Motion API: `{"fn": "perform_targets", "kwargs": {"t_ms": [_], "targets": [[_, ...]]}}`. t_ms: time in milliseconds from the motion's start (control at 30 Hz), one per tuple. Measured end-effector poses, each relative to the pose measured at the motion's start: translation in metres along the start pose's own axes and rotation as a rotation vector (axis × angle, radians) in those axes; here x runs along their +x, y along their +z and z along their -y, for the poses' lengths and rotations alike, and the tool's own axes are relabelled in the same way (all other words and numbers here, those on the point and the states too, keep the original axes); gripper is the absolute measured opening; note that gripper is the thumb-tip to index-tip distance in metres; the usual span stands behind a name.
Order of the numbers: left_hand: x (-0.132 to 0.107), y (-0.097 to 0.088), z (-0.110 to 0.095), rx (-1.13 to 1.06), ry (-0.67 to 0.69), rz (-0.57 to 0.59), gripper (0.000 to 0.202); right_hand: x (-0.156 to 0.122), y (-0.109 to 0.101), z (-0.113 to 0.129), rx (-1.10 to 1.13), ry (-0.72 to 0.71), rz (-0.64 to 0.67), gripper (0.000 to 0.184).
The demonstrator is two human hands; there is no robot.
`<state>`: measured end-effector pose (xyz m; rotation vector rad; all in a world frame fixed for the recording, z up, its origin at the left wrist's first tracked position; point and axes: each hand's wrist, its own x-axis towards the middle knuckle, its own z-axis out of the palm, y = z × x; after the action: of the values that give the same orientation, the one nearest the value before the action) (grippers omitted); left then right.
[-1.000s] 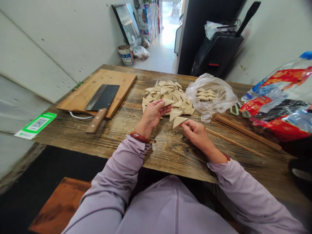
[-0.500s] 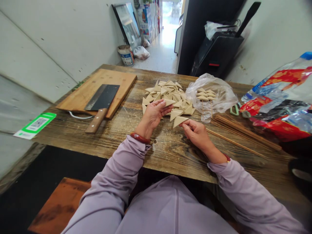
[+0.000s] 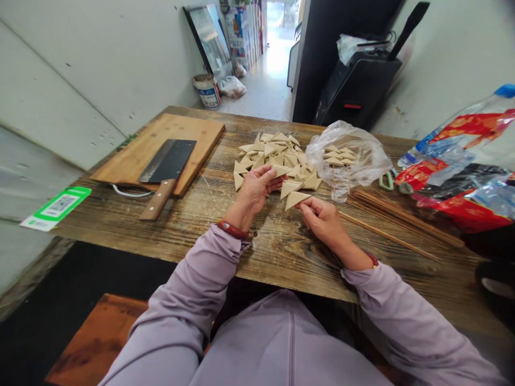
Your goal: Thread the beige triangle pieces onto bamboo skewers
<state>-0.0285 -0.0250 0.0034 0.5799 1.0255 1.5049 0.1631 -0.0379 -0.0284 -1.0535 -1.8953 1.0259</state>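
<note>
On your left: a cleaver (image 3: 167,161) lying on a wooden cutting board (image 3: 197,134), with a green QR-code card (image 3: 56,208) nearby. Ahead, a white bucket (image 3: 207,92). On your right, red-printed plastic packaging (image 3: 454,174).

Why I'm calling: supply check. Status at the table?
Right hand pinching a tan triangle; left hand at the triangle pile; plastic bag just right of pile.

From the L hand (image 3: 253,195), 9 o'clock: strip of table, then cleaver (image 3: 167,161) on board (image 3: 120,166) blocks. 12 o'clock: triangle pile (image 3: 273,153) in the way. R hand (image 3: 324,225), 2 o'clock: plastic bag (image 3: 362,155) blocks. 3 o'clock: skewers (image 3: 402,217) lie low, pass above. Further on, at 3 o'clock, red-printed wrap (image 3: 454,198) walls it off. 6 o'clock: gap to table edge.
</note>
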Motion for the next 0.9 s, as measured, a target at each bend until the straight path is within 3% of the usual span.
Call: {"fn": "perform_targets", "kwargs": {"t_ms": [500, 733, 900], "targets": [[0.000, 0.003, 0.013, -0.008, 0.017, 0.050, 0.014, 0.001, 0.008, -0.002, -0.056, -0.029, -0.054, 0.024], [-0.001, 0.000, 0.007, -0.037, -0.033, 0.125, 0.013, 0.000, 0.005, 0.000, -0.040, -0.047, -0.065, 0.026], [0.000, -0.002, 0.005, -0.022, -0.069, 0.062, 0.019, -0.001, 0.004, 0.002, -0.047, -0.069, -0.053, 0.024]]}}
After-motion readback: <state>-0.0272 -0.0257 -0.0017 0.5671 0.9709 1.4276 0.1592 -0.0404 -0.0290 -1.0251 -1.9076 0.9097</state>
